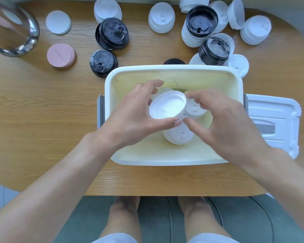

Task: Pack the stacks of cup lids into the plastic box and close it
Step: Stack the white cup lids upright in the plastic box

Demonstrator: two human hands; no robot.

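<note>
Here: white lid stack (168, 106) tilted, above open plastic box (174, 70), left hand (137, 111) grasping it, thumb near side, fingers far side. Right hand (218, 118) released, fingers spread just right of stack, blurred. Two white stacks (180, 135) already inside box. Box lid (274, 120) on counter (42, 111) at right. Black and white stacks (212, 51) scattered far side.

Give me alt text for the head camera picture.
A person's left hand holds a stack of white lids over an open white plastic box, the right hand beside it. More black and white lid stacks wait on the wooden table.
</note>
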